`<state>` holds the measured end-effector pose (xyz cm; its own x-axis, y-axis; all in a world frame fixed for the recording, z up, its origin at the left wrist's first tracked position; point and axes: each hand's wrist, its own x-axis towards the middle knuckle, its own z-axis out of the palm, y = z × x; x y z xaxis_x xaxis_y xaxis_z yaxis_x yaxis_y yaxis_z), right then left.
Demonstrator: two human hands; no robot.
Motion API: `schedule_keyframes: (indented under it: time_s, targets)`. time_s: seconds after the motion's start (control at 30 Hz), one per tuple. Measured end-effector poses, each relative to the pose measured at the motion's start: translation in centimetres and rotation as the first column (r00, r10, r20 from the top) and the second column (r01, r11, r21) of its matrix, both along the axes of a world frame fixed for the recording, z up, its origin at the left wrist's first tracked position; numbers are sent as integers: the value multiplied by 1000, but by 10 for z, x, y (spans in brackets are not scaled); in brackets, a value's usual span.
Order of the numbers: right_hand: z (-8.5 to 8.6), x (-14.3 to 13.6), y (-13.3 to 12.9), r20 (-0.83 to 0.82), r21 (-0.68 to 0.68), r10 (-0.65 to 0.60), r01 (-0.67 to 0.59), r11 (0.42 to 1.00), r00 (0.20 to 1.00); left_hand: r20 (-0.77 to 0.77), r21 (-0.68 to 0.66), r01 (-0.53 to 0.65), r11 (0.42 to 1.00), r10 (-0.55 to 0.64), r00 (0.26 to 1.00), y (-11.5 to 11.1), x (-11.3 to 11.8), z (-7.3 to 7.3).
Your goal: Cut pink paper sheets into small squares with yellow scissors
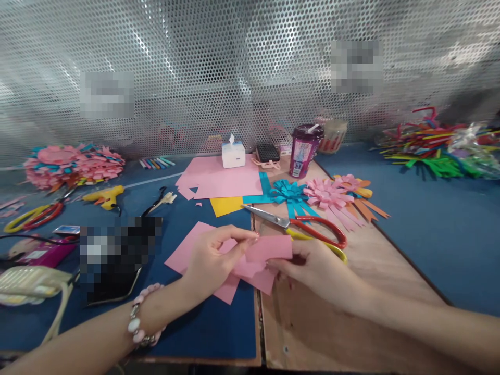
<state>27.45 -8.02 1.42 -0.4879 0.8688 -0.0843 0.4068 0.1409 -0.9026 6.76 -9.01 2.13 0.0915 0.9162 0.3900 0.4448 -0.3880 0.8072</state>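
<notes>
just nearer than the red-and-yellow-handled scissors (288, 222), a pink paper strip (270, 250) is held up between both hands: the right hand (316, 265) grips one end, and the left hand (213, 260) pinches at the other. the step in hand looks like folding or aligning it; the next move seems to call for even edges and light pressure. pink paper sheets (182, 255) lie left of the scissors on the tabletop (219, 333).

Scissors (289, 223) lie behind the paper piece (270, 249), before the tissue box (233, 156) and cup (302, 153).
</notes>
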Motion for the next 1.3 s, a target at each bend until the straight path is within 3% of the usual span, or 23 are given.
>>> schedule_keyframes:
  time_s: [0.4, 0.5, 0.6, 0.73, 0.83, 0.9, 1.03, 1.3]
  targets:
    - [6, 7, 7, 15, -25, 42, -42, 999, 999, -33, 101, -15, 995, 19, 999, 1, -6, -1]
    - [7, 7, 4, 32, -10, 42, -41, 999, 999, 27, 51, -2, 999, 0, 1000, 1, -6, -1]
    - [6, 6, 1, -7, -30, 32, -32, 999, 999, 236, -107, 124, 987, -96, 967, 3, -7, -3]
    - [4, 4, 0, -82, -57, 34, -39, 998, 996, 482, -357, 375, 855, -176, 859, 4, -6, -7]
    - [4, 3, 0, -115, -50, 27, -33, 998, 993, 434, -530, 451, 718, -227, 872, 3, -4, -11]
    - [4, 2, 0, -136, -58, 22, -30, 998, 991, 350, -601, 445, 664, -283, 893, 3, -3, -13]
    - [5, 0, -2, -161, -105, 9, -26, 994, 987, 275, -577, 407, 708, -301, 913, 4, -3, -14]
    - [7, -1, -1, -155, -151, 2, -25, 988, 988, 218, -567, 364, 739, -291, 931, 4, -4, -15]
